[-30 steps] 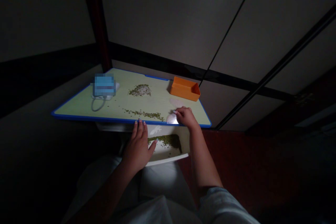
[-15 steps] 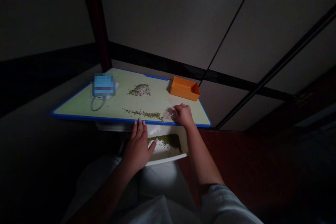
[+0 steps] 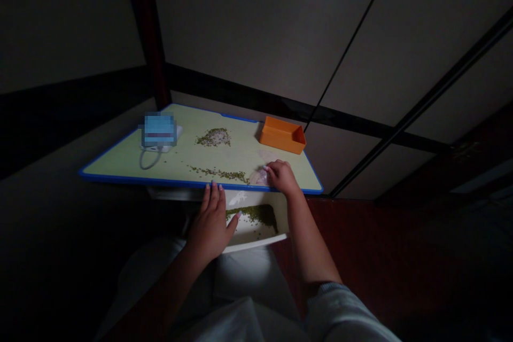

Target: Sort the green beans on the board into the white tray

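My right hand (image 3: 282,177) rests on the pale green board (image 3: 120,161) with curled fingers, gripping a translucent plastic piece (image 3: 258,177) against the surface. A line of green mung beans (image 3: 218,173) runs along the front blue edge, left of that piece. My left hand (image 3: 210,222) is open, its fingertips on the board's front edge and its palm over a white tray (image 3: 256,240). That tray holds a heap of green beans (image 3: 254,214), partly hidden by my left thumb. Another bean pile (image 3: 214,138) lies further back on the board.
An orange box (image 3: 281,135) stands at the board's back right. At the back left is a blurred blue object (image 3: 159,129) with a grey cable (image 3: 148,160). A dark post (image 3: 146,37) rises behind the board. My knees lie below the tray.
The translucent piece has shifted back from the board's front edge, up and left, and my right hand has moved slightly back with it. My left hand stays in place.
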Motion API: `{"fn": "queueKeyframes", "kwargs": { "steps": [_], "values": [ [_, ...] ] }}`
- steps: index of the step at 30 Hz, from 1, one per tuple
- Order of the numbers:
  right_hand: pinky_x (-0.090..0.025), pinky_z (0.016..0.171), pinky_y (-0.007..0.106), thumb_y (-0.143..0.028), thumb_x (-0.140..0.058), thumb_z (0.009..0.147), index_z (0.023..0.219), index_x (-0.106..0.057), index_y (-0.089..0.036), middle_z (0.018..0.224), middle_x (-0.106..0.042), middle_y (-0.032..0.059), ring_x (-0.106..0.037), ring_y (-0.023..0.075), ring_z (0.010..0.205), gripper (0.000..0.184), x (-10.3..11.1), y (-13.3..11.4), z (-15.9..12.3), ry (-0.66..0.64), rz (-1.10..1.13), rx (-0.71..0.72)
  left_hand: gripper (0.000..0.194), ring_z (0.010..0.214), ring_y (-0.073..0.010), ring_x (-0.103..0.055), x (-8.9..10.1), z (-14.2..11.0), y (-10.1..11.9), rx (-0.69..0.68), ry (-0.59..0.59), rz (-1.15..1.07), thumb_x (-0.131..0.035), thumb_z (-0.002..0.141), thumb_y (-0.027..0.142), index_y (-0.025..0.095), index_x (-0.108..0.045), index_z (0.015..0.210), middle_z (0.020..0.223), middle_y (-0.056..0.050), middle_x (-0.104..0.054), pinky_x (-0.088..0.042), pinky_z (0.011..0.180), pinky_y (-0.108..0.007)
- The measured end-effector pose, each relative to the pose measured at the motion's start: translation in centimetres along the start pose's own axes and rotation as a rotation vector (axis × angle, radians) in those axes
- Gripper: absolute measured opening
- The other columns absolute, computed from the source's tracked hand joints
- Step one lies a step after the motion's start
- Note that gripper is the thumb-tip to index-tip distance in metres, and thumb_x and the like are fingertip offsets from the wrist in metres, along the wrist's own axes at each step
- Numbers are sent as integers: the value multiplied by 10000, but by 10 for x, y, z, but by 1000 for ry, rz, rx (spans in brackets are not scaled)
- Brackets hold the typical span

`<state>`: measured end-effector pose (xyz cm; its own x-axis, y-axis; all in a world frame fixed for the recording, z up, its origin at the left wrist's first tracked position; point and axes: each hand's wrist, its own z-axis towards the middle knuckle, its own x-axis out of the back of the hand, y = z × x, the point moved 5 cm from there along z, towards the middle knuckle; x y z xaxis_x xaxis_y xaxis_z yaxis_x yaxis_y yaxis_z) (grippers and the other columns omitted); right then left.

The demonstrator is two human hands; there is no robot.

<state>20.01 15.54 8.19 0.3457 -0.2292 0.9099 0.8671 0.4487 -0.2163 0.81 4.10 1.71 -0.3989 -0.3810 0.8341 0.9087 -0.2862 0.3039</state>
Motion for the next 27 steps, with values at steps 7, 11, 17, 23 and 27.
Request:
{"fn": "queueKeyframes", "kwargs": {
  "steps": [7, 11, 17, 23, 27],
  "values": [
    [-309, 758, 282, -272, -448, 932, 798, -654, -173, 778, -657, 56, -541, 170, 793, 265, -1, -7, 0, -16, -20, 51, 745, 1426, -347, -118, 0, 0, 0, 14, -12, 2, -423, 855, 479, -37, -319, 1382, 1502, -268, -252, -298, 1113, -464],
    [-304, 775, 293, -273, -446, 930, 807, -653, -172, 803, -669, 69, -547, 178, 807, 261, -2, -7, 0, -32, -54, 40, 746, 1426, -344, -119, 0, 0, 0, 8, -5, 6, -433, 850, 478, -35, -324, 1380, 1501, -266, -255, -297, 1115, -463],
    [-287, 790, 302, -291, -440, 936, 814, -654, -169, 817, -674, 81, -544, 184, 829, 275, 3, -8, -1, -31, -98, 13, 739, 1426, -348, -116, 1, 0, 1, 6, -9, 12, -435, 851, 466, -46, -329, 1373, 1494, -276, -257, -309, 1105, -479],
    [-267, 780, 305, -292, -431, 939, 814, -655, -166, 810, -673, 86, -536, 187, 842, 286, 5, -6, -2, -41, -147, -17, 744, 1429, -343, -105, 1, 1, 1, 12, -12, 3, -422, 856, 470, -46, -315, 1380, 1497, -278, -249, -303, 1107, -477],
    [-261, 767, 305, -290, -436, 935, 812, -658, -170, 823, -669, 91, -534, 190, 846, 280, 6, 2, -3, -31, -189, -94, 740, 1430, -339, -111, 0, 0, 0, 15, 4, -21, -434, 850, 468, -32, -316, 1383, 1500, -271, -251, -301, 1110, -475]
  ]
}}
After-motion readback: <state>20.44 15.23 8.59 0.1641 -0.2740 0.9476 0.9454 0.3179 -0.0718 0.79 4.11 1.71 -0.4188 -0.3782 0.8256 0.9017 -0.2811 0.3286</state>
